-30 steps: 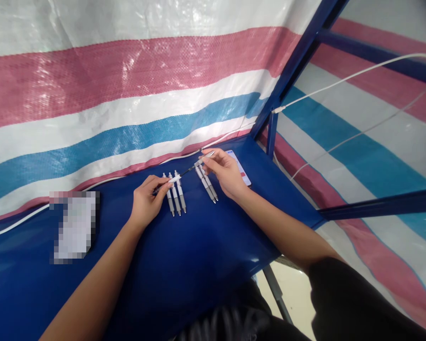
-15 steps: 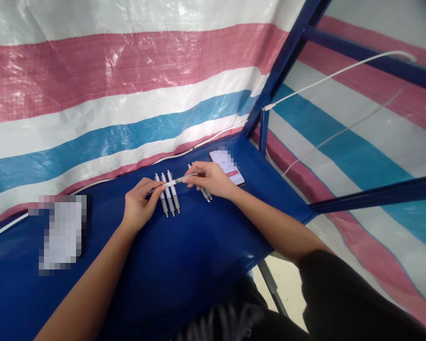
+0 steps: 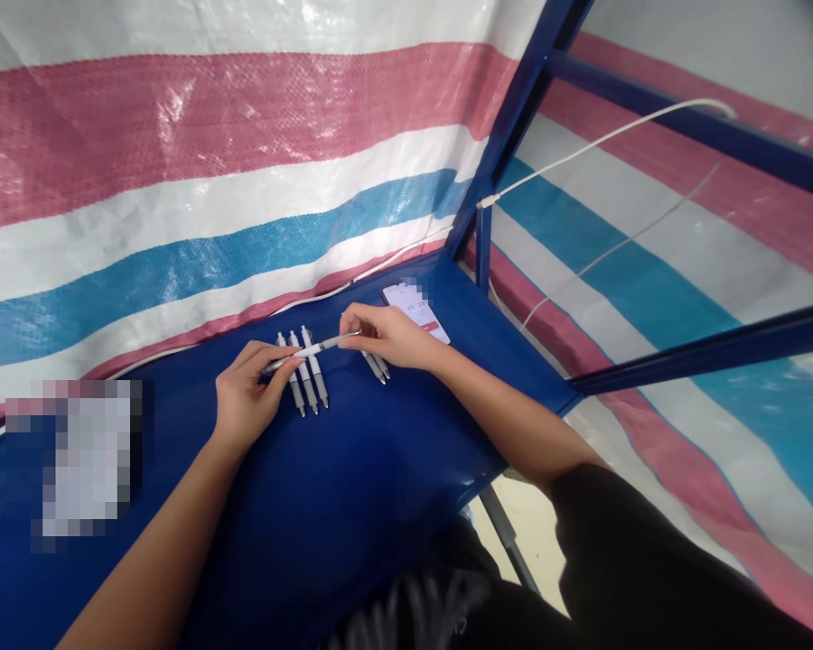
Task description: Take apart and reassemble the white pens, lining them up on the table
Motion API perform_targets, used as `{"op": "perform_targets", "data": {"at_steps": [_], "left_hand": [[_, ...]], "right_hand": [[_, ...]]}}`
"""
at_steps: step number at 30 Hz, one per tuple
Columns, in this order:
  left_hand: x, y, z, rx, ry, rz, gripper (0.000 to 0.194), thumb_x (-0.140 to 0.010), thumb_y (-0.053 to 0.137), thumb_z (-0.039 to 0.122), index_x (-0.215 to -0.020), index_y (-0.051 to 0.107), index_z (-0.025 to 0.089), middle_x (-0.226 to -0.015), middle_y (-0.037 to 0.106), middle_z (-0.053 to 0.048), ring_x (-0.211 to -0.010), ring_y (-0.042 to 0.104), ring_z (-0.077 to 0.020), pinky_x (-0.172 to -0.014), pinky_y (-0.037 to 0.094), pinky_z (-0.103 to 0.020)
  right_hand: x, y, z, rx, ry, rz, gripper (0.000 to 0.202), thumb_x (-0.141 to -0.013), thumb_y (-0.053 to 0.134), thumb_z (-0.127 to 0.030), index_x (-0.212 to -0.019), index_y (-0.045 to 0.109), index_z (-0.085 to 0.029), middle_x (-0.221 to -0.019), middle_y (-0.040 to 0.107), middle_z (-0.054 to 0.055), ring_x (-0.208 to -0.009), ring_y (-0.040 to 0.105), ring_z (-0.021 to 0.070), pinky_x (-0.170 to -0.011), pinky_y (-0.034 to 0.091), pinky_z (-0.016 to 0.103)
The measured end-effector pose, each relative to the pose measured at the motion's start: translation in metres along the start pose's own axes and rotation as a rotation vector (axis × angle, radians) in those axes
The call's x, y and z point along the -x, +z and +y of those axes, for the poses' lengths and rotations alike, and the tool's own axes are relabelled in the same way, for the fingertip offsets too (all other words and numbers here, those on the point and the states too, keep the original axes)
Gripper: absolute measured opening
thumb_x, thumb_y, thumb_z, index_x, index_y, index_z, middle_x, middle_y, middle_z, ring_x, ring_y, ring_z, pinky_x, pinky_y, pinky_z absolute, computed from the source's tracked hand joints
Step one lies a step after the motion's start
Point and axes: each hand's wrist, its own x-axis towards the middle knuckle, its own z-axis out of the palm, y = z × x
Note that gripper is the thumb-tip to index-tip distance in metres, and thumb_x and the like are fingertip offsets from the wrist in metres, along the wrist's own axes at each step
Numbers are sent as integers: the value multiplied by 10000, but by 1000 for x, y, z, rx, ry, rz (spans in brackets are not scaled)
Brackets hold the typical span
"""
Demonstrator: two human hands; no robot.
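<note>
A white and grey pen [image 3: 318,347] is held level between my two hands above the blue table [image 3: 352,487]. My left hand [image 3: 250,384] pinches its left end, while the fingers of my right hand [image 3: 383,336] close on its right end. Below the held pen lie three white pens [image 3: 313,379] side by side, their grey grips and tips toward me. Part of that row is covered by my left fingers and the held pen. Under my right hand a few more pens [image 3: 378,366] lie on the table, mostly hidden, with only their grey front ends showing.
Behind my right hand lies a phone [image 3: 416,311] with a lit screen. A blurred-out rectangular object [image 3: 91,451] is at the left. White cable [image 3: 379,273] runs along the back edge, below a striped tarp [image 3: 244,244]. Blue frame bars [image 3: 705,348] stand at the right.
The whole view has shifted, so everything appears a little further left. Both hands keep hold of the same pen, with little visible change in their grip.
</note>
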Motion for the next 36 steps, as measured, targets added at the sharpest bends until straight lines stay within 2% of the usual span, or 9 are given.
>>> {"op": "perform_targets", "data": {"at_steps": [4, 8, 12, 17, 19, 21, 27, 32, 36], "left_hand": [[0, 0, 2, 8, -20, -13, 119, -995, 779, 331, -1033, 845, 239, -930, 771, -32, -817, 718, -163, -784, 568, -279], [0, 0, 4, 21, -43, -4, 125, -987, 791, 335, -1047, 854, 246, -922, 768, -27, -795, 707, -154, -766, 561, -277], [-1, -1, 6, 62, -55, -9, 115, -971, 812, 335, -1035, 863, 255, -920, 773, -21, -793, 706, -149, -752, 555, -269], [-2, -4, 8, 149, -179, -27, 139, -937, 840, 368, -1006, 870, 251, -910, 786, -19, -769, 700, -145, -730, 549, -265], [-3, -5, 9, 178, -216, -23, 159, -922, 846, 388, -981, 872, 242, -904, 793, -28, -773, 701, -151, -728, 548, -269], [-4, -6, 10, 201, -246, -23, 187, -891, 871, 412, -956, 873, 237, -889, 793, -34, -764, 692, -154, -717, 541, -273], [-7, -8, 12, 257, -414, 3, 344, -823, 897, 544, -912, 861, 213, -827, 775, -39, -710, 646, -157, -657, 508, -282], [-10, -8, 16, 316, -497, 42, 454, -706, 970, 582, -865, 805, 190, -824, 763, -36, -704, 670, -157, -675, 560, -291], [-13, -9, 19, 466, -556, 47, 533, -627, 1021, 580, -853, 744, 185, -765, 713, -1, -621, 647, -129, -619, 573, -273]], "right_hand": [[0, 2, 1, 34, 99, -40, 483, -1133, 532, -498, -765, 595, -193, -661, 645, -11, -659, 597, 138, -746, 443, 281], [0, 3, 2, -9, 18, 3, 297, -1024, 741, -479, -1020, 657, -194, -823, 708, -18, -697, 599, 136, -725, 439, 268], [1, 3, 1, 65, 35, -55, 443, -1133, 550, -486, -827, 653, -182, -709, 667, -3, -689, 615, 148, -752, 440, 280], [4, 1, -5, 208, -45, -76, 266, -1041, 739, -417, -1167, 696, -187, -911, 732, 6, -750, 639, 159, -747, 418, 271], [5, 2, -8, 214, -40, -106, 230, -1098, 649, -406, -1057, 694, -184, -818, 709, -4, -717, 622, 156, -761, 414, 275], [6, 3, -9, 225, 27, -121, 379, -1161, 505, -422, -912, 668, -188, -698, 659, -12, -676, 605, 155, -763, 404, 282], [8, 0, -13, 267, 1, -92, 216, -1039, 737, -407, -1035, 649, -210, -774, 667, -24, -683, 564, 157, -704, 342, 282], [7, 2, -12, 162, 71, -134, 441, -1159, 465, -426, -834, 646, -189, -606, 586, -29, -621, 555, 144, -725, 383, 287], [7, 3, -8, 38, -49, -80, 296, -1005, 748, -474, -1086, 666, -201, -816, 673, -22, -665, 562, 141, -689, 389, 279]]}}
